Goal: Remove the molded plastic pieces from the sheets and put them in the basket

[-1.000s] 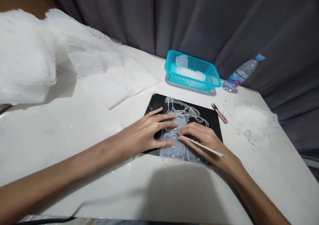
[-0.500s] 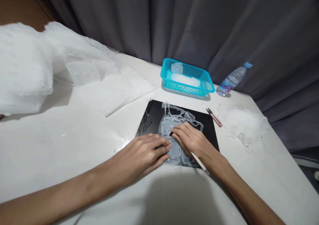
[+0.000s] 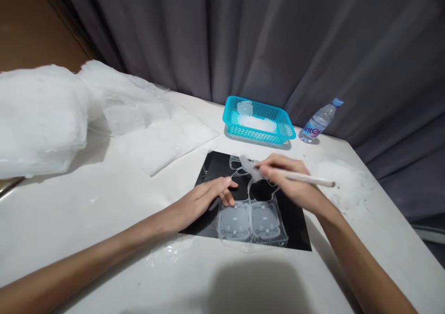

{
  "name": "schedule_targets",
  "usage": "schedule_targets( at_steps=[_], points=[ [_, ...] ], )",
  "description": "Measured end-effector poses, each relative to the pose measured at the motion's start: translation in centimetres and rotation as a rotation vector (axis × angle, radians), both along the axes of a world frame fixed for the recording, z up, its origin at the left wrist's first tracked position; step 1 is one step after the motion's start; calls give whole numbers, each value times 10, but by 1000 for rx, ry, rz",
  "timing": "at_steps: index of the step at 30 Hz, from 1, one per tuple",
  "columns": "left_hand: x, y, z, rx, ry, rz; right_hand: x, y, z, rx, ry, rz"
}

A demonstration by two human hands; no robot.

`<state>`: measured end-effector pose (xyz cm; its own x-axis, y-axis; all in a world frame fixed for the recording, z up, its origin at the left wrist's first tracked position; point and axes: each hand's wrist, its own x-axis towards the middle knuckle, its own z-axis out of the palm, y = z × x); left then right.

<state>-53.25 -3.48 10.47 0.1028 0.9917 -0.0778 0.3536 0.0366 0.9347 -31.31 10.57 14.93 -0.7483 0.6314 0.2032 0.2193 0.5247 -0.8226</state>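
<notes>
A black mat (image 3: pixel 299 234) lies on the table under a clear plastic sheet with rounded-square shapes (image 3: pixel 235 222) and loose cut-out outlines at its far side. My right hand (image 3: pixel 295 179) is closed around a slim white pen-like tool (image 3: pixel 309 177), its back end pointing right. At the same fingertips is a translucent plastic piece (image 3: pixel 248 164), blurred and apparently pinched there. The tool's tip is hidden. My left hand (image 3: pixel 212 194) rests at the left of the sheet, fingers apart, holding nothing, its fingertips close to the upper edge of the left rounded square.
A turquoise basket (image 3: pixel 259 137) at the back contains translucent pieces. Right of it stands a water bottle (image 3: pixel 320 121). White plastic bags (image 3: pixel 38 119) fill the left back. A pile of clear scraps (image 3: pixel 351 179) lies to the right. A grey curtain (image 3: pixel 250 40) hangs behind the table.
My right hand has risen off the sheet, away from me, with a translucent piece now at its fingers. The left hand has opened and shifted slightly. The pink snips are now hidden.
</notes>
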Motion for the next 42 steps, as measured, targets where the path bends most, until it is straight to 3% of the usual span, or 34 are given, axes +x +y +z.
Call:
schedule_targets(
  at_steps=[2, 4, 8, 9, 11, 16, 21, 26, 28, 32, 34, 36, 39, 42],
  points=[
    [-1, 6, 0, -64, -165, 12, 0, -17, 0, -108, -90, 277],
    [-2, 7, -1, -111, -260, 18, 4, -22, -5, -101, -86, 354],
    [-1, 3, -3, -162, -335, 34, 12, -12, -29, 249, 57, -68],
    [-1, 2, -4, -160, -326, 37, 12, -11, -36, 324, 65, -131],
    [-1, 1, -4, -152, -304, 39, 7, -11, -48, 364, 66, -115],
    [1, 1, -5, -79, -211, 58, -12, -25, -59, 155, 2, 81],
    [-2, 0, -5, -17, 85, 5, -20, -33, -54, -49, 76, 90],
    [-3, 2, -3, 8, 211, -62, -22, -37, -50, -132, 129, 78],
    [2, -3, -4, 140, 326, -75, -23, -37, -53, -96, 104, 42],
    [20, -26, -7, 715, 673, -127, -24, -27, -70, 135, -24, -166],
    [25, -34, -6, 806, 651, -130, -22, -19, -78, 257, -95, -267],
    [24, -34, -2, 568, 465, -78, -19, -12, -82, 332, -132, -312],
    [16, -24, 6, 41, -19, -4, -12, -7, -80, 375, -103, -336],
    [13, -16, 13, -188, -419, -6, -5, -9, -72, 359, 6, -362]
  ],
)
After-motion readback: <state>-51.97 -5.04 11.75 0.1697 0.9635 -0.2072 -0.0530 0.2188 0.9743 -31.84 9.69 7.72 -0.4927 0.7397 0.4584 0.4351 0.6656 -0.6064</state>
